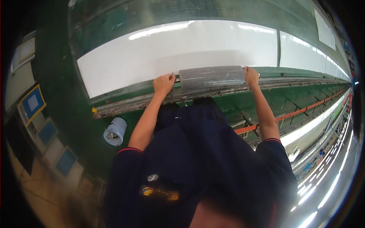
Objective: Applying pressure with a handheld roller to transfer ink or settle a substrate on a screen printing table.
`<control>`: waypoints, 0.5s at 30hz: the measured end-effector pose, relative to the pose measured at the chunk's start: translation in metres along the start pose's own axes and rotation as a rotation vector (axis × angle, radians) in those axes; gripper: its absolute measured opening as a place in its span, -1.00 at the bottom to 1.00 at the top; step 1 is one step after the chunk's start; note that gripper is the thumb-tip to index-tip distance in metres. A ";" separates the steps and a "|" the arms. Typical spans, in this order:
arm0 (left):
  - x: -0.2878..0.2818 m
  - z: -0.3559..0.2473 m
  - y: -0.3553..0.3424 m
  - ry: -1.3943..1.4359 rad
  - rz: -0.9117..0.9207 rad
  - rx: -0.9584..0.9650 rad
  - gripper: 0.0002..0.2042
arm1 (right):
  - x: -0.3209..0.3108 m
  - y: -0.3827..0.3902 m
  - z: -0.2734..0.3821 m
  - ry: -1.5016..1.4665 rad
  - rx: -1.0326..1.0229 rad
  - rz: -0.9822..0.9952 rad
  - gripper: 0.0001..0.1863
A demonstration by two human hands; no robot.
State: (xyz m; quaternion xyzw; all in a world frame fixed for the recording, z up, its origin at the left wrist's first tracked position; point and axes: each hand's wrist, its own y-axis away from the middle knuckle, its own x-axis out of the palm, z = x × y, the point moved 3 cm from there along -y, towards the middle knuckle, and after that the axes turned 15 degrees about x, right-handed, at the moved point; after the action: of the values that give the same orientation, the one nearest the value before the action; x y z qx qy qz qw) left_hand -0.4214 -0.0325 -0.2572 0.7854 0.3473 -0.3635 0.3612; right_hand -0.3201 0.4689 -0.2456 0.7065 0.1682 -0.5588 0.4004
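Note:
A wide grey roller (212, 77) lies crosswise between my two hands at the near edge of a long green table. My left hand (164, 83) is closed round the handle at its left end. Round the right end my right hand (251, 76) is closed in the same way; a bit of metal shows beyond it. Just past the roller a large white sheet (213, 40) lies flat on the table. The roller's near side is over the metal rail (140, 102) along the table's edge. Whether the roller touches the sheet I cannot tell.
More white sheets (302, 53) lie farther right along the table. A white bucket (115, 131) stands on the green floor at the left, below the rail's yellow end (94, 110). Framed screens (33, 103) lean at far left. An orange rail (289, 115) runs off to the right.

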 end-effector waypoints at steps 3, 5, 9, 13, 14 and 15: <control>0.000 -0.017 -0.047 -0.061 -0.160 0.072 -0.67 | -0.005 -0.038 -0.003 -0.077 0.080 -0.061 -0.58; -0.020 -0.011 -0.080 -0.098 -0.373 0.127 -0.72 | -0.013 -0.069 0.018 -0.230 0.045 -0.178 -0.66; -0.068 0.001 -0.180 -0.124 -0.488 0.017 -0.72 | -0.041 -0.178 0.064 -0.371 0.022 -0.329 -0.69; -0.123 -0.009 -0.291 -0.057 -0.535 -0.060 -0.63 | -0.093 -0.280 0.111 -0.408 0.020 -0.382 -0.61; -0.130 -0.006 -0.315 -0.047 -0.524 -0.023 -0.61 | -0.106 -0.300 0.122 -0.400 -0.009 -0.388 -0.62; -0.133 0.001 -0.322 -0.055 -0.531 -0.016 -0.61 | -0.111 -0.305 0.138 -0.410 -0.008 -0.394 -0.62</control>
State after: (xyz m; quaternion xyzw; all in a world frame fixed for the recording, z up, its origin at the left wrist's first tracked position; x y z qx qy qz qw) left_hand -0.7475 0.0897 -0.2496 0.6537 0.5341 -0.4639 0.2687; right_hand -0.6548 0.5787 -0.2656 0.5307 0.2200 -0.7566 0.3124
